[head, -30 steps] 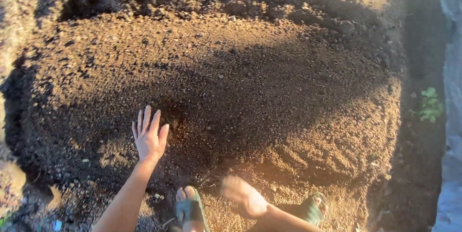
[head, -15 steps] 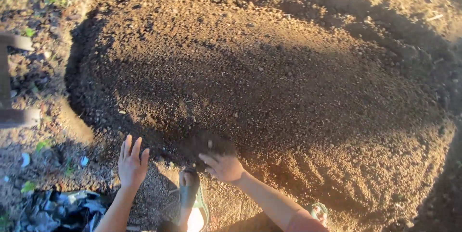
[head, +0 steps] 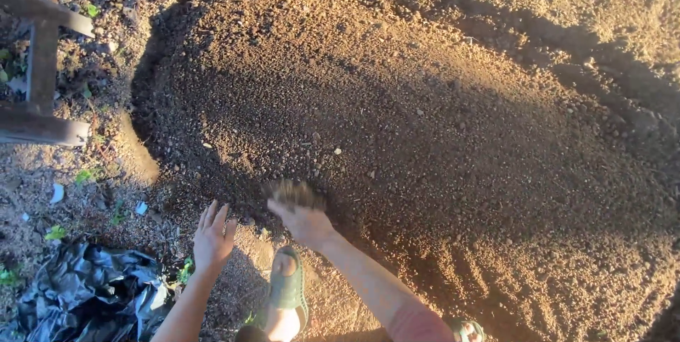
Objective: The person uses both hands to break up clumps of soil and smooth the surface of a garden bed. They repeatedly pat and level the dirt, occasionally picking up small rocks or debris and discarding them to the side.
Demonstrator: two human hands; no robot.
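A wide mound of loose brown soil [head: 397,115] fills most of the view. My right hand [head: 303,220] reaches across to the mound's near left edge, palm down, with a small blurred clump of soil [head: 296,192] at its fingertips. My left hand [head: 212,238] hovers just left of it with fingers spread, holding nothing, above the bare ground at the mound's foot. My foot in a green sandal [head: 287,289] stands directly below the two hands.
A crumpled black plastic sheet [head: 92,292] lies at the lower left. A wooden frame [head: 39,65] stands at the left edge among small green weeds [head: 85,172] and litter. A trench shadow [head: 538,30] borders the mound's far side. A second sandal [head: 464,329] shows at the bottom.
The view has swung left, bringing in the wooden frame and black plastic. My right hand moved up and left onto the mound's edge, pushing soil. My left hand drew back off the mound.
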